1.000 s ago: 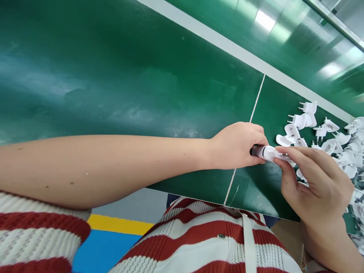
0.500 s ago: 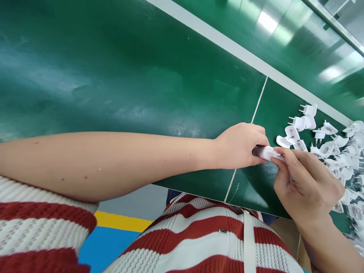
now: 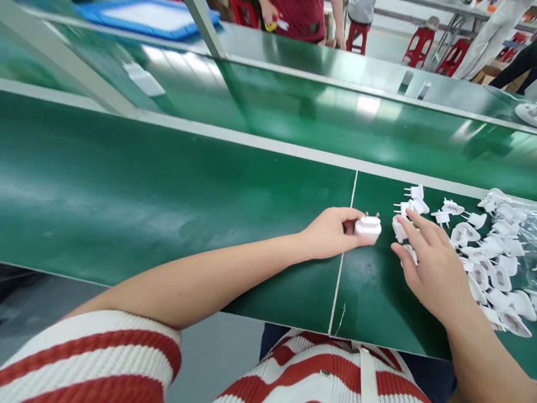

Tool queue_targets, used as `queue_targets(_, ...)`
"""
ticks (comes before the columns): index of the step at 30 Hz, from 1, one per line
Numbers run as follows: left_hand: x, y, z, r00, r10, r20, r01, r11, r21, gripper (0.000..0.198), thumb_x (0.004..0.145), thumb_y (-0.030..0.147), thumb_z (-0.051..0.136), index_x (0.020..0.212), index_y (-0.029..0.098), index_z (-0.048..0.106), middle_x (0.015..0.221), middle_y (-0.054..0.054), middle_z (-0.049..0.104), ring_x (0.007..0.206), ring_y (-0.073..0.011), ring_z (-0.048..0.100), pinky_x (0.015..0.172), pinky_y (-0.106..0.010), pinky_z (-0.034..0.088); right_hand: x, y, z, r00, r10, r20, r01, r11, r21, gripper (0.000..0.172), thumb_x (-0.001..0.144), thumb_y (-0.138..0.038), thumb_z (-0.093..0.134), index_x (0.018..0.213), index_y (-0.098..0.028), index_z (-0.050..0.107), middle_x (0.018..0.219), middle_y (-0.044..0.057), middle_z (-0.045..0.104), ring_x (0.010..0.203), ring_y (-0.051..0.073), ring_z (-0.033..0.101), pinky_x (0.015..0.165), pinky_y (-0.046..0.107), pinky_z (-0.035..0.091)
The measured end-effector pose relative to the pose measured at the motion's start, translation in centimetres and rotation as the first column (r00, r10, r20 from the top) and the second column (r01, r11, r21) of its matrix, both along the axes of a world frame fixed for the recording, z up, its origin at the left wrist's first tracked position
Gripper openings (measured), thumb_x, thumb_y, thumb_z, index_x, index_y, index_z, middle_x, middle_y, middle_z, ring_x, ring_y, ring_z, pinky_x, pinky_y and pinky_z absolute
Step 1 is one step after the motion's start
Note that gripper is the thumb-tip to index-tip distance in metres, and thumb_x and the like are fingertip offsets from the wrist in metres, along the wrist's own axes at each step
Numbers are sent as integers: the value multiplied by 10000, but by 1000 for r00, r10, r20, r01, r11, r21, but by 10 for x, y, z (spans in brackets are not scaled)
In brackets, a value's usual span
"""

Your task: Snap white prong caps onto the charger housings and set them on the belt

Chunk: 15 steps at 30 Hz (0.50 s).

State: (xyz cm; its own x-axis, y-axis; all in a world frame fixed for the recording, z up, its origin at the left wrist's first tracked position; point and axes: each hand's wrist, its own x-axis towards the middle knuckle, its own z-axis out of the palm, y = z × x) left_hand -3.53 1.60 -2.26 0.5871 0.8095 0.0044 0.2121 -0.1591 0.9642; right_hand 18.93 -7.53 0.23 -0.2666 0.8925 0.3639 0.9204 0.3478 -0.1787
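L hand (image 3: 329, 234) grips boxy white plastic charger (image 3: 368, 232), pins on, R of thin white tabletop line (image 3: 338, 285); prob. done. R hand (image 3: 438, 268) spread, nothing gripped; loose white plastic 2-pin plugs (image 3: 464, 235) remain farther R.

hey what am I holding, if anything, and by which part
Your left hand holds a white two-pin power adapter by its body, pins free. Your right hand looks empty.

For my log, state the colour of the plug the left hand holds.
The plug is white, clearest in the head view.
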Motion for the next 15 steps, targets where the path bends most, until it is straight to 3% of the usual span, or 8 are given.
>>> queue_targets(2, 4, 31, 2, 996, 89, 14, -89, 996, -23, 421, 766, 356, 840, 1115, 140, 745, 908, -42, 754, 748, -151, 656, 734, -273, 520, 2, 2, -12, 988, -6, 151, 3, 1000, 15, 398, 1017, -235, 559, 1408, -162, 580, 1486, 188, 582, 1311, 394, 578, 1052, 587, 527)
queue_targets(4, 9, 75, 4, 972, 229, -48, -225, 971, 74, 403, 765, 324, 839, 1115, 148, 742, 975, -42, 765, 827, -163, 682, 809, -277, 529, -1, 2, -21, 973, -22, 228, 18, 1000, 18, 326, 1010, -201, 556, 1319, -137, 633, 1429, 189, 619, 1206, 370, 621, 981, 548, 565)
queue_targets(7, 17, 146, 7, 855, 488, -176, -427, 855, 294, 354, 790, 294, 818, 1108, 157, 740, 1035, -47, 765, 913, -195, 684, 862, -283, 516, -8, 2, -27, 966, -53, 254, 54, 999, 1, 218, 975, -116, 573, 1151, -146, 698, 1320, 169, 664, 1039, 300, 643, 844, 435, 600)
queue_targets(9, 21, 184, 8, 796, 576, -187, -492, 795, 355, 343, 825, 254, 775, 1143, 141, 720, 1110, -83, 753, 993, -228, 677, 913, -304, 504, -12, 3, -28, 968, -74, 240, 88, 995, -49, 254, 919, -26, 585, 1093, -161, 710, 1296, 150, 666, 1009, 273, 637, 796, 378, 601)
queue_targets(12, 22, 219, 3, 731, 650, -205, -553, 742, 379, 334, 883, 243, 703, 1198, 133, 684, 1201, -125, 728, 1073, -264, 664, 963, -341, 495, -17, 5, -24, 965, -113, 236, 149, 979, -142, 353, 831, 53, 611, 1085, -169, 715, 1334, 137, 652, 1063, 274, 630, 779, 339, 607)
queue_targets(15, 15, 232, -6, 680, 688, -252, -590, 718, 370, 380, 900, 252, 684, 1255, 125, 644, 1232, -156, 717, 1113, -295, 662, 983, -385, 507, -22, 6, -16, 960, -123, 252, 186, 952, -242, 434, 746, 79, 646, 1098, -167, 708, 1386, 135, 630, 1114, 288, 623, 766, 319, 612)
